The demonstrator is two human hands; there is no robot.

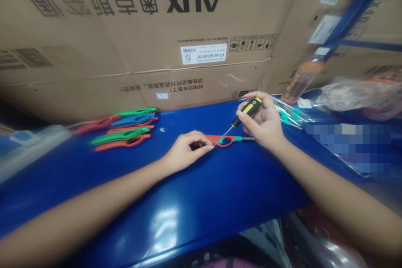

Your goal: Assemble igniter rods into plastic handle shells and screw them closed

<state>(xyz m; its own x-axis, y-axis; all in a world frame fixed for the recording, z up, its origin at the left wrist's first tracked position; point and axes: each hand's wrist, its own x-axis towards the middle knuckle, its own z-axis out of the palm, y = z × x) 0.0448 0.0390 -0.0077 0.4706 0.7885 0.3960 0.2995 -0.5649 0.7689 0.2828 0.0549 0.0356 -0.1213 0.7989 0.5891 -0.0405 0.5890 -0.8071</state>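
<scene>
My left hand (185, 150) is closed around the handle end of an orange-red long-necked lighter (215, 138) low over the blue tabletop. The lighter has a teal trigger, and its metal tube points right. Between the fingers of my right hand (268, 123) is a screwdriver (250, 109) with a black and yellow handle. Its thin shaft slants down left, and the tip meets the lighter near my left thumb. Exact contact there is too small to make out. Several red, green and blue lighter handles (121, 136) lie to the left.
Metal tubes with teal parts (293, 116) lie behind my right hand. An orange drink bottle (302, 79) leans near plastic bags (341, 94). Tiny silver pieces (162, 130) rest on the blue table (220, 188). Large cardboard boxes (125, 42) form a wall behind.
</scene>
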